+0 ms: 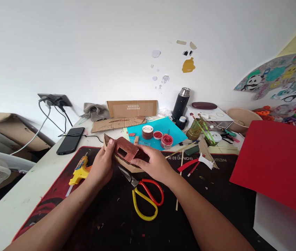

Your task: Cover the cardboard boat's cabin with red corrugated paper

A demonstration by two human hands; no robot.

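Observation:
Between my two hands is a small cardboard model, painted reddish brown on top, with a square opening cut in it and bare cardboard along its lower edge. My left hand grips its left end, thumb up on the edge. On the other side my right hand pinches its right end between thumb and fingers. Just below, scissors with one red and one yellow handle lie on the black mat. Left of my left hand rests a yellow glue gun.
Paint jars stand on a blue sheet behind my hands. A black phone lies at the left, a dark thermos by the wall. Thin wooden sticks and a large red sheet are to the right.

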